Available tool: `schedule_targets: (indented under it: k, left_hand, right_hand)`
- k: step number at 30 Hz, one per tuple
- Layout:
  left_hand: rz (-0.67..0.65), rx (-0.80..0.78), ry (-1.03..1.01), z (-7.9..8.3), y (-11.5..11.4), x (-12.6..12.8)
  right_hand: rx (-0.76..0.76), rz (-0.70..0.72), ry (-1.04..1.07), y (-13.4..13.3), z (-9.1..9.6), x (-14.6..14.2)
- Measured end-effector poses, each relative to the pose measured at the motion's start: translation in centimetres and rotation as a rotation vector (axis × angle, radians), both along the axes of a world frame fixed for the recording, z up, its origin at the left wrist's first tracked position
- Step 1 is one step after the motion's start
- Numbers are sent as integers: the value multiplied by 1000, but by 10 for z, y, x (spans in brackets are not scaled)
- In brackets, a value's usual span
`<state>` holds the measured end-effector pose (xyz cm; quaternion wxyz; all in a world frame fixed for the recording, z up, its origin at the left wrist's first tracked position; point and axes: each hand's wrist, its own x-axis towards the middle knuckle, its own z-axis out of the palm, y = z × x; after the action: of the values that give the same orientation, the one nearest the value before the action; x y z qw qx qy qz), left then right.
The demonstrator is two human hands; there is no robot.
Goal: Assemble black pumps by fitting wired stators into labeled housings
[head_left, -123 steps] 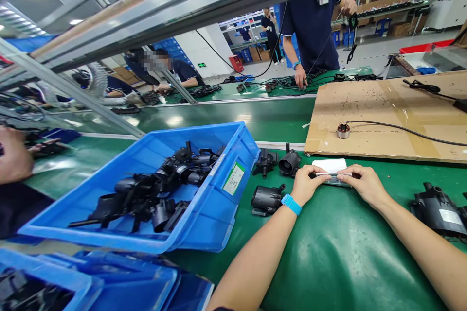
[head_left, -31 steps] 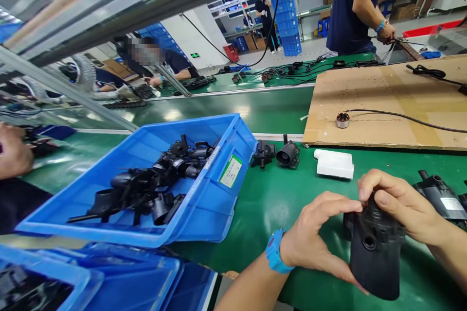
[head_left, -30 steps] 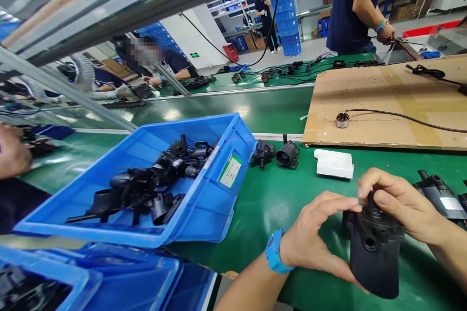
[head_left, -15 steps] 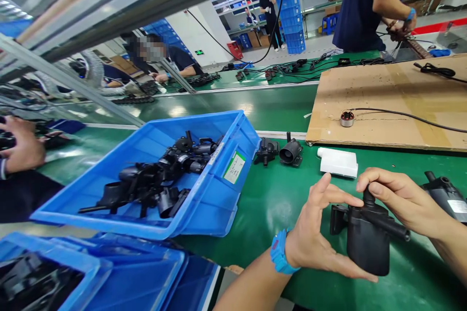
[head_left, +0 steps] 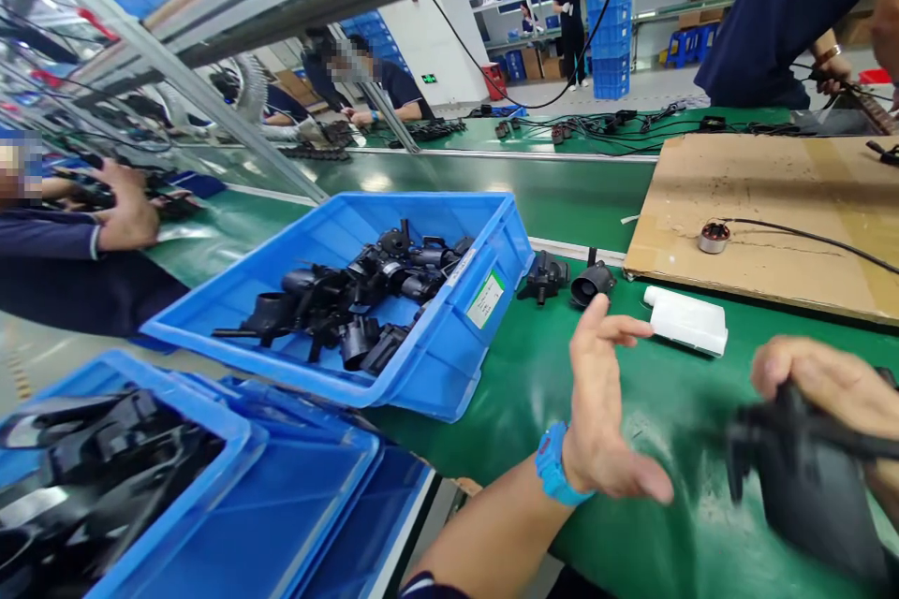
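My right hand grips a black plastic pump housing by the stub on its top. The housing is tilted and smeared by motion, at the lower right above the green bench. My left hand, with a blue watch on its wrist, is open with thumb and fingers spread, holding nothing. Just beyond its fingertips lie a white plastic bottle-shaped piece and a black cylindrical part. Another black part with a stub rests beside that one, close to the blue bin.
A blue bin of black parts stands left of my hands. Lower left, another blue bin holds black pieces. Cardboard at the back right carries a small motor with a cable. Co-workers sit and stand around the green line.
My left hand has let go of the pump housing and is now apart from it. My right hand has carried the housing to the right and tilted it. The view has swung left.
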<state>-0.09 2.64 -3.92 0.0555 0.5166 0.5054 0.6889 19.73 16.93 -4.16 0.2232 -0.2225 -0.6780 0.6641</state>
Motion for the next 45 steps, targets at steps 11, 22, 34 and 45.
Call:
schedule_targets:
  k: [11, 22, 34, 45]
  left_hand:
    - [25, -388, 265, -24, 36, -40]
    - [-136, -596, 667, -67, 88, -56]
    - [-104, -594, 554, -63, 86, -54]
    - [-421, -405, 250, -45, -3, -25]
  right_hand:
    - [265, 296, -360, -11, -12, -33]
    - [811, -369, -225, 33, -55, -21]
    - [555, -397, -6, 9, -38, -23]
    - [-524, -226, -14, -48, -17, 22]
